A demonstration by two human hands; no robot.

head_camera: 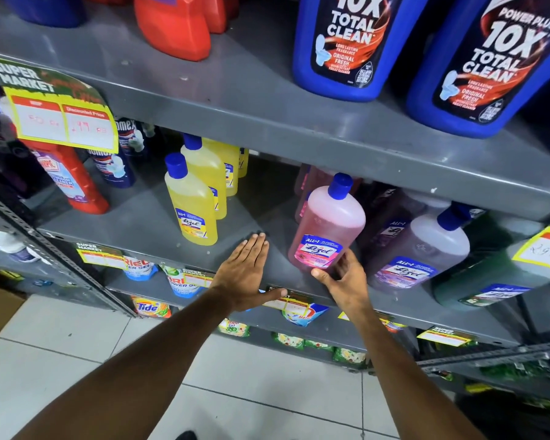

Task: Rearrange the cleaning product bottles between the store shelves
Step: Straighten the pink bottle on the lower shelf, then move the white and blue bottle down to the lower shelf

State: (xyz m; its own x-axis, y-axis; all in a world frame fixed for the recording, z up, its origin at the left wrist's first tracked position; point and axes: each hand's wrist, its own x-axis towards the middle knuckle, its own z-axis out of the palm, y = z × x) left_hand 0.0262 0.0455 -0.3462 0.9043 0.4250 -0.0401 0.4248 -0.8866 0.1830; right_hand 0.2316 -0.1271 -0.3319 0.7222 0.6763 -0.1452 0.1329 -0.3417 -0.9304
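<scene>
A pink bottle (327, 227) with a blue cap stands at the front of the middle shelf (146, 223). My right hand (346, 281) grips its base from below, thumb on the label. My left hand (248, 274) lies flat and open on the shelf edge, in the gap between the pink bottle and the yellow bottles (192, 201). More pink bottles stand behind the held one, partly hidden. A purple bottle (423, 249) and a green bottle (486, 277) stand to its right.
The top shelf carries two large blue toilet-cleaner bottles (346, 46) and red bottles (175, 27). A red bottle (73, 182) and dark blue bottles (118, 160) stand left on the middle shelf. Detergent pouches (150, 308) fill lower shelves. White floor tiles (77, 360) lie below.
</scene>
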